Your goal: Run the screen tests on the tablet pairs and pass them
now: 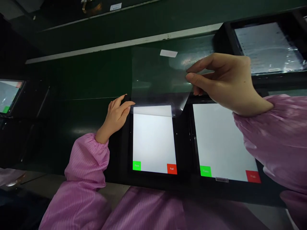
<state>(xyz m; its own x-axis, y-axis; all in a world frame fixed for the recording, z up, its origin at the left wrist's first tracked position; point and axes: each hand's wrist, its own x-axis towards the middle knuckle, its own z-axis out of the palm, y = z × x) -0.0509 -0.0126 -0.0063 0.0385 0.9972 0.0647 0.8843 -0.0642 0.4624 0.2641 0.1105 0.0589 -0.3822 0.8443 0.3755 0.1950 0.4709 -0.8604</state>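
Note:
Between thumb and fingers my right hand (223,80) pinches the edge of a clear plastic film (158,76), which bears a small white label (168,53). The film is raised and curved, and its near edge overlaps the top of a lit tablet (153,137). That tablet shows a white screen with a green "Pass" box and a red "Fail" box. At its upper left corner rests my left hand (117,113), fingers apart, with the index fingertip by the film's lower left corner. Whether that fingertip presses on the film is hard to tell.
A second lit tablet (223,140) with the same boxes lies to the right, partly under my right forearm. Farther right stands a film-covered screen (268,48) in a black frame. Another lit screen (9,95) is at the far left. A pale strip (124,43) crosses the green bench.

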